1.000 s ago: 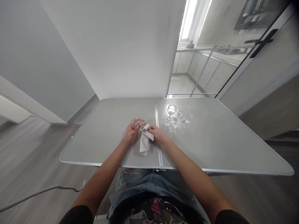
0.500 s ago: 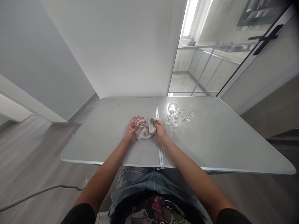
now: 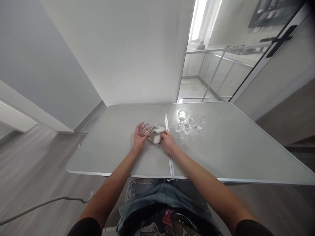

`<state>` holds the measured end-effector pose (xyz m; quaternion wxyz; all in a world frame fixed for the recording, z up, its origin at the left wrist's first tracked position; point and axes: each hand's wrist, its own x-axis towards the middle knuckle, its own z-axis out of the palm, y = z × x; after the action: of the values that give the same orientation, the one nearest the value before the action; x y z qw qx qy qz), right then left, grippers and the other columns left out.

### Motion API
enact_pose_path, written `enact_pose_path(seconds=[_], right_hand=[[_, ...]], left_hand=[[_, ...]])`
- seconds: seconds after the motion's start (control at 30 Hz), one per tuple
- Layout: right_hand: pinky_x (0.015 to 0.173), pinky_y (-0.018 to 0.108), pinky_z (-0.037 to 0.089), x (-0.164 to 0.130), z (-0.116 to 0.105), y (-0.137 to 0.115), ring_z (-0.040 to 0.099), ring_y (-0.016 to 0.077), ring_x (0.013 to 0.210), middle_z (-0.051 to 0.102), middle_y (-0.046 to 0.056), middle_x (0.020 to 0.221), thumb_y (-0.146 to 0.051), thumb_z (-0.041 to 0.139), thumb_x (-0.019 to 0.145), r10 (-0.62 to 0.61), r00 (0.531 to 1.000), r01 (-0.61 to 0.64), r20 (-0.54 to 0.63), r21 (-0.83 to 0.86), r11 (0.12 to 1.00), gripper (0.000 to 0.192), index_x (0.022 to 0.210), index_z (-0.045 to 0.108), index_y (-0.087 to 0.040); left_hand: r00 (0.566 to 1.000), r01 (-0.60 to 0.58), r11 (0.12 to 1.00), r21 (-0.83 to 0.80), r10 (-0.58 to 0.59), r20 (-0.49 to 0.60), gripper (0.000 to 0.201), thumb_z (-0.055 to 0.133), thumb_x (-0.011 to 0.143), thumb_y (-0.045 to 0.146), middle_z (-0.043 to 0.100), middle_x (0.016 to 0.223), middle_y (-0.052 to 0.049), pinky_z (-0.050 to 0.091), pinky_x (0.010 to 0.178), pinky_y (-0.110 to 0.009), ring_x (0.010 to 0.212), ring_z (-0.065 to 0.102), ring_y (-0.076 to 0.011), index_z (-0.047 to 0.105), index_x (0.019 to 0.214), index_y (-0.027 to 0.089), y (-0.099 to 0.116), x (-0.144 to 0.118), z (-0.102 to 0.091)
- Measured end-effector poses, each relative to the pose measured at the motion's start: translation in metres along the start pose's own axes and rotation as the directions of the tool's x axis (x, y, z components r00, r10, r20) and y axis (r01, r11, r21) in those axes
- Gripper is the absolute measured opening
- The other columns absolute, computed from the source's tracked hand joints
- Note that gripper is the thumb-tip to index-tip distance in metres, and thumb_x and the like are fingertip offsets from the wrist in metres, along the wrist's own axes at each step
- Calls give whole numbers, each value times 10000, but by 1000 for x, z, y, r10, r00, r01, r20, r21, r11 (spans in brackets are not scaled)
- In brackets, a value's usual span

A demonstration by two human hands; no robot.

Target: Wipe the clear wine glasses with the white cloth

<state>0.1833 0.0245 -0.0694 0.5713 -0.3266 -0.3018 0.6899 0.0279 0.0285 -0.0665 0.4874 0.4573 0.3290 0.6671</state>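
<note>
a: which step was the person on?

b: by the look of it, the wiping itself. the left hand (image 3: 140,137) was curled around a clear glass (image 3: 145,129), fingers closed on its bowl, holding it just above the grey table (image 3: 110,144), left of the centre seam (image 3: 167,137). the right hand (image 3: 167,141) was pinched shut on a bunched white cloth (image 3: 155,134), which pressed against the glass on its right side.

a: was the cloth inside the bowl or only against the outside?

b: that could not be told (the glass was too clear and too small in the view). cloth and glass were touching, and that much was plain.

a: and the others?

b: a small cluster of stemmed glasses (image 3: 188,121) stood upright on the right half of the table, near the hands but apart from them, catching the light from the window (image 3: 197,23).

a: what did the next move call for?

b: judging from the grip, a steady hold with the left hand while the right turned the cloth round the bowl, with light pressure, since thin glass could crack or slip. setting it down would need a free spot well apart from the cluster.
</note>
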Motion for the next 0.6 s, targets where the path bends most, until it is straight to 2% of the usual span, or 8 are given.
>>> enact_pose_path(seconds=[0.1, 0.2, 0.3, 0.43, 0.5, 0.6], right_hand=[[746, 299, 494, 1, 0, -1, 624, 186, 859, 720, 34, 919, -400, 794, 691, 0, 1000, -1, 7, 24, 1000, 299, 908, 721, -207], [751, 305, 491, 1, -1, -2, 637, 195, 876, 725, 36, 911, -373, 782, 691, -10, 999, 10, 50, 12, 1000, 287, 920, 724, -210], [741, 301, 485, 1, -3, -1, 636, 194, 863, 721, 32, 892, -352, 784, 683, -18, 997, 18, 72, -1, 1000, 276, 914, 722, -216], [723, 280, 465, -5, 0, 2, 603, 175, 813, 710, 26, 857, -360, 791, 690, -19, 987, 45, 162, -158, 986, 286, 920, 728, -201], [760, 277, 467, -9, 4, 1, 598, 175, 859, 712, 22, 906, -364, 764, 733, -57, 975, 98, 213, -191, 977, 293, 987, 726, -221], [813, 295, 472, -12, 7, -1, 601, 188, 929, 710, 28, 970, -365, 727, 772, -91, 970, 124, 225, -136, 983, 299, 1052, 716, -260]], left_hand=[[999, 16, 981, 195, -21, 24, 441, 886, 667, 361, 713, 1011, -63, 518, 981, -430, 994, 687, -227, 692, 1037, 221, -2, -3, 2], [999, -41, 955, 295, 29, 45, 219, 823, 743, 383, 715, 992, -68, 494, 1014, -437, 1041, 662, -235, 726, 831, 208, -2, -5, 4], [997, -59, 964, 261, 71, -37, 175, 812, 758, 361, 724, 990, -59, 484, 1025, -437, 1029, 662, -225, 737, 822, 216, -3, -2, 1], [977, -72, 984, 163, 102, -187, 185, 834, 736, 327, 741, 949, -42, 479, 1031, -441, 996, 679, -212, 731, 841, 214, -6, 3, -7], [983, -42, 989, 143, 66, -173, 197, 841, 726, 328, 747, 933, -38, 493, 1012, -441, 974, 688, -213, 727, 842, 217, -7, 3, -8], [999, 10, 986, 165, -1, -51, 198, 846, 711, 338, 751, 963, -43, 519, 975, -433, 964, 695, -224, 732, 824, 223, -7, 0, -6]])
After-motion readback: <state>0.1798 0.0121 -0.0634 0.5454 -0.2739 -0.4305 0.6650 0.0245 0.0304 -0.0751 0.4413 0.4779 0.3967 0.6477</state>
